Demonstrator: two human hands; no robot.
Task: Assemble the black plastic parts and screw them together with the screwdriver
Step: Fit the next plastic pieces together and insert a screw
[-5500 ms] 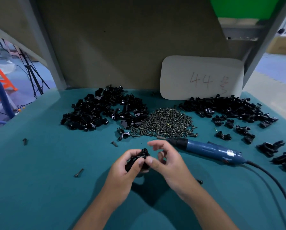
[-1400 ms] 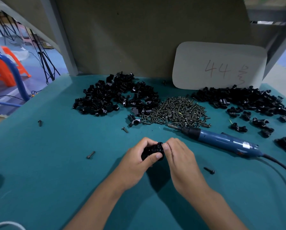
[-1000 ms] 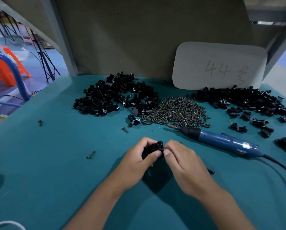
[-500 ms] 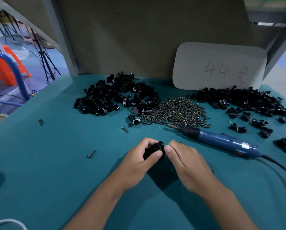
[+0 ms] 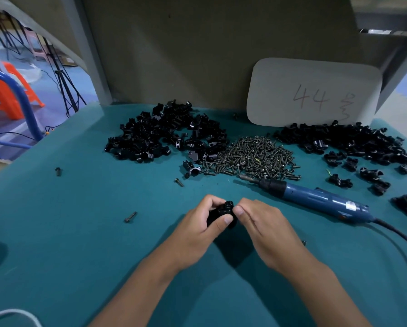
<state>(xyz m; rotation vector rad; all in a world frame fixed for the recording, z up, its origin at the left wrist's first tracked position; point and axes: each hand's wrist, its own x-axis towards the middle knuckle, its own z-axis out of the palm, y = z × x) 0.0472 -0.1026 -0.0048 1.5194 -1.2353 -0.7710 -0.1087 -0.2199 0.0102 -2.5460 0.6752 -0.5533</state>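
the left hand (image 5: 199,228) grips a small black plastic part (image 5: 223,212) over the teal table (image 5: 79,232); the right hand (image 5: 266,228) touches it, fingers curled, hold unclear.

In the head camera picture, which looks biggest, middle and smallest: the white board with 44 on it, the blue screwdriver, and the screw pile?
1. White board, clearly biggest.
2. Blue screwdriver and screw pile: too alike to rank; the screwdriver is longer, thinner and nearer.

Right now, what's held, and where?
Left hand grips the small black plastic part round its body; right hand fingertips touch its right side.
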